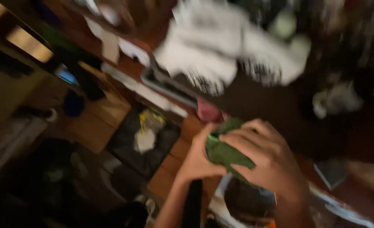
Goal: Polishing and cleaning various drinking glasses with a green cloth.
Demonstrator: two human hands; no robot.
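Green leafy bundle (226,153), near centre over a dark bowl (248,202) on the wooden bench (170,166), is pinched between left hand (197,158) and right hand (266,158), fingers (242,136) curled tight, seemingly mid-tearing; next calls for a firm twist, white cloth (221,46) lying far behind

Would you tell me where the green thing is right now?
In the head view, the green thing sits lower centre, gripped between the left hand and right hand, above a dark bowl.

A reddish-brown wooden table (170,169) carries the clutter, all of it blurred. On it lie a crumpled white cloth (221,50), a flat grey slab-like thing (170,86), white papers (111,42) and a pink object (208,112). Near the lower edge sits a dark round dish (248,202).
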